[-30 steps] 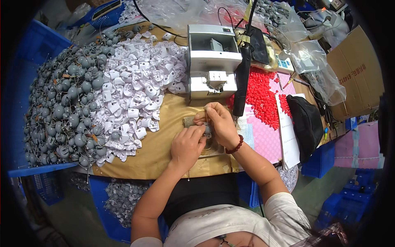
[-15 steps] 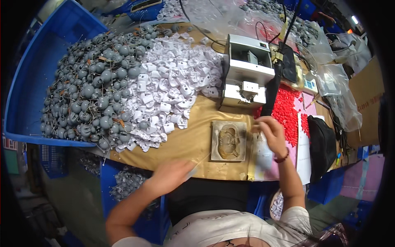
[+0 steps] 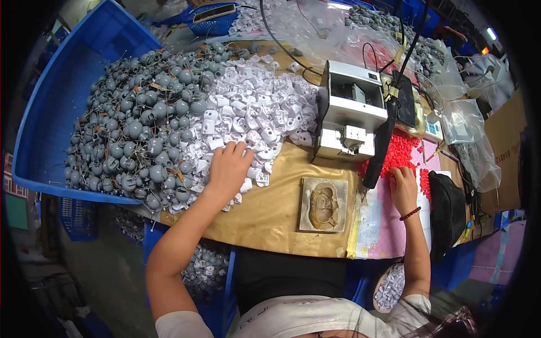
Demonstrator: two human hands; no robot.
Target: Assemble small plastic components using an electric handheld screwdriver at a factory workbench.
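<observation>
My hands have split from the mould block (image 3: 323, 204) at the tabletop's near edge: left hand (image 3: 228, 166) now spread, fingers down on the white clips (image 3: 253, 121) mid-tabletop, right hand (image 3: 402, 184) curled into the red caps (image 3: 398, 153) — fetching fresh parts, I reckon.

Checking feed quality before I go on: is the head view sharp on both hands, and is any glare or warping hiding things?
Head view: the left hand on the white plastic pieces and the right hand at the red caps both look sharp; glare washes out the clear plastic bags at the top; fisheye bends the blue bin; corners are black.
</observation>
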